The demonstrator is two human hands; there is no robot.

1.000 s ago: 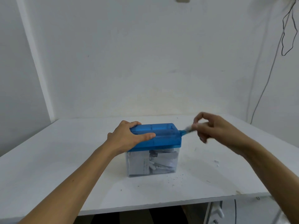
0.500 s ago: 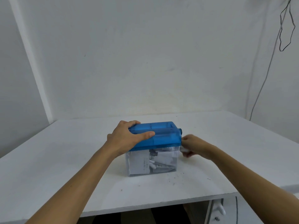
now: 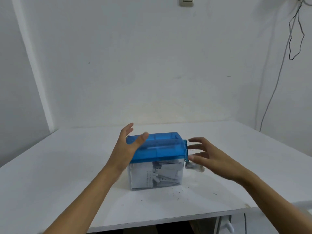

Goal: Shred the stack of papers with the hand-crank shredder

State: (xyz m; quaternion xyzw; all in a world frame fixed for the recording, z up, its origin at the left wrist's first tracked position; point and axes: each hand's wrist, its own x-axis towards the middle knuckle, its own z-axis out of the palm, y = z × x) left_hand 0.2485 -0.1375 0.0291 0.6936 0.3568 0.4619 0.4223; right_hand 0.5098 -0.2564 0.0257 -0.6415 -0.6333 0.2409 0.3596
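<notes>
Between spread fingers of left hand and right hand, the shredder lies crosswise.

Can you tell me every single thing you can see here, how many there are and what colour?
shredder: one, blue lid on a clear bin, middle of the table
crank: one, blue with a pale knob, on the shredder's right end, pointing down
paper strips: many, white with some print, inside the clear bin
table: one, white, against the wall
specks: several, dark, on the table in front of the shredder
wall switch: one, off-white, top of the back wall
black cable: one, looped, hanging on the right wall
left hand: one, fingers straight, at the lid's left end
right hand: one, fingers spread, just right of the crank
</notes>
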